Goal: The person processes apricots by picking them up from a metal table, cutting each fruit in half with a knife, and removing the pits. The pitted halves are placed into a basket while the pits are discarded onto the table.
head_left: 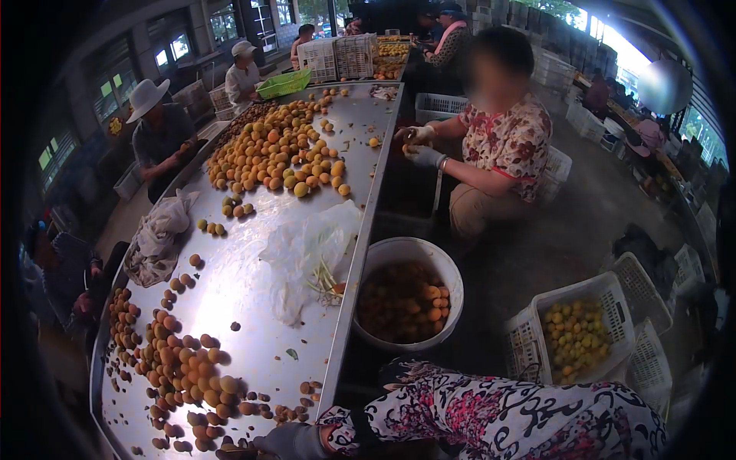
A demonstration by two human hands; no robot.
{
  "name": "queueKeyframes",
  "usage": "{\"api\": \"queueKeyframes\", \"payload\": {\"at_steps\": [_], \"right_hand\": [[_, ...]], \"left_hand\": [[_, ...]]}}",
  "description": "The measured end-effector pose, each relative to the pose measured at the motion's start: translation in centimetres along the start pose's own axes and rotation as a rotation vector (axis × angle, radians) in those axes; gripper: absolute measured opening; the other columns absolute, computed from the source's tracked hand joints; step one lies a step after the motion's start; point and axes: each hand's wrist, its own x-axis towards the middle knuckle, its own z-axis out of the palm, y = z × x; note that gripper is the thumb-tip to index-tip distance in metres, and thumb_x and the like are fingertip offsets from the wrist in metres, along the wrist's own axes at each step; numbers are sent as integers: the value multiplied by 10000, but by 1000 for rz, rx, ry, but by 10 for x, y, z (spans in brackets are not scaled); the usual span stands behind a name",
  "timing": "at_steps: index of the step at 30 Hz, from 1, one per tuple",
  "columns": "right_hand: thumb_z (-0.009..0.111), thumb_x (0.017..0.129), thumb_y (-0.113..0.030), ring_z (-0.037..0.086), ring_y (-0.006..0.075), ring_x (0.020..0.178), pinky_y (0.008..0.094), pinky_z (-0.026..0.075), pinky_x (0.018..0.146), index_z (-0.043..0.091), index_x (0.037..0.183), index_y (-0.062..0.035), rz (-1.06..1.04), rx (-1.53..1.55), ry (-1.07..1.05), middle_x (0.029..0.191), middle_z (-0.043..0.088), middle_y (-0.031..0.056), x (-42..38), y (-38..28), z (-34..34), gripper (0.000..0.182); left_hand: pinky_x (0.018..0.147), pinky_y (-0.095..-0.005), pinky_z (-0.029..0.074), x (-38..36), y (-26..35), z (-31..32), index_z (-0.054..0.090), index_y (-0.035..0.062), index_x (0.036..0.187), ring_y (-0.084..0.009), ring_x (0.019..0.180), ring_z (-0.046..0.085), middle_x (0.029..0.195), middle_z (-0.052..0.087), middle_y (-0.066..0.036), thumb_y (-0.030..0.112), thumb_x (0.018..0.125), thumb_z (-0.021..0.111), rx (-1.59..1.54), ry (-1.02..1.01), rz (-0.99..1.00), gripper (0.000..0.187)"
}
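Observation:
At the bottom edge, my right hand [291, 442] wears a grey glove and reaches over the near edge of the metal table [287, 349]. Its fingers are partly cut off by the frame, beside a small dark object that I cannot make out. My left hand does not show. Close to the glove, small brown-orange fruits [201, 376] lie scattered and heaped. Farther up the table is a larger pile of orange fruits [268, 146]. Between the piles rest a clear plastic bag [295, 261] and a crumpled cloth [159, 238].
Right of the table stands a white bucket [455, 295] holding fruits in dark contents. A white crate [625, 322] of yellow fruits is on the floor. A gloved co-worker [506, 146] sits across; others sit left. Patterned fabric [521, 418] spans the bottom right.

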Motion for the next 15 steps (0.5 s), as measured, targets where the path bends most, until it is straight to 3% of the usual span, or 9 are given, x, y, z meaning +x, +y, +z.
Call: {"api": "queueKeyframes", "payload": {"at_steps": [2, 3, 4, 6, 8, 9, 12, 14, 15], "right_hand": [[459, 855, -330, 599, 291, 903, 394, 452, 828, 623, 991, -55, -70, -20, 33, 947, 637, 152, 3, 4, 2, 348], [479, 862, -291, 616, 233, 865, 358, 471, 803, 614, 1031, -80, -129, 56, 41, 904, 653, 104, 2, 6, -1, 302], [479, 862, -291, 616, 233, 865, 358, 471, 803, 614, 1031, -80, -128, 57, 43, 904, 653, 104, 14, 19, 5, 302], [526, 849, -344, 596, 310, 725, 386, 453, 653, 476, 1023, -51, -246, 345, 298, 761, 599, 151, 39, 39, 15, 344], [571, 821, -384, 567, 241, 723, 343, 443, 658, 518, 882, -17, -64, 473, 367, 750, 577, 125, 45, 40, 4, 375], [577, 815, -403, 565, 236, 722, 338, 443, 661, 520, 909, -16, -48, 450, 372, 745, 574, 120, 47, 41, 2, 402], [598, 792, -450, 568, 206, 696, 320, 449, 642, 545, 933, -13, 36, 512, 379, 731, 577, 101, 58, 44, 13, 462], [606, 782, -458, 569, 172, 675, 302, 459, 629, 574, 917, -13, 65, 677, 326, 726, 586, 84, 56, 45, 12, 466], [615, 783, -445, 565, 138, 676, 277, 468, 629, 594, 902, -17, 75, 776, 362, 734, 596, 77, 62, 49, 18, 445]], "left_hand": [[539, -255, 472, -3, 5, 5, 568, 61, 935, -163, 743, 572, 880, 601, -94, 376, 910, 472, 132, 32, 74, 330], [546, -259, 474, -5, 7, 8, 566, 60, 943, -164, 749, 572, 886, 600, -96, 375, 911, 470, 199, 49, 112, 331], [553, -263, 476, -6, 9, 10, 565, 60, 951, -165, 755, 572, 892, 598, -98, 375, 912, 468, 265, 68, 151, 332], [566, -272, 481, -10, 11, 14, 561, 58, 967, -168, 767, 571, 905, 595, -103, 374, 915, 464, 401, 117, 229, 334], [579, -280, 485, -15, 11, 18, 557, 56, 982, -170, 779, 571, 918, 592, -107, 373, 917, 460, 549, 175, 308, 337], [579, -280, 485, -17, 10, 21, 557, 56, 982, -170, 779, 571, 918, 592, -107, 373, 917, 460, 556, 181, 307, 337], [722, -361, 499, -22, -10, 31, 526, 80, 1145, -225, 783, 568, 1001, 578, -130, 411, 920, 435, 1009, 85, 410, 411], [631, -361, 423, -2, -40, 16, 487, -25, 1130, -272, 724, 545, 805, 571, -134, 252, 897, 497, 937, 120, 718, 362], [641, -387, 419, -3, -33, 16, 475, -31, 1147, -307, 723, 539, 809, 568, -158, 226, 900, 480, 1028, 104, 711, 356]]}}
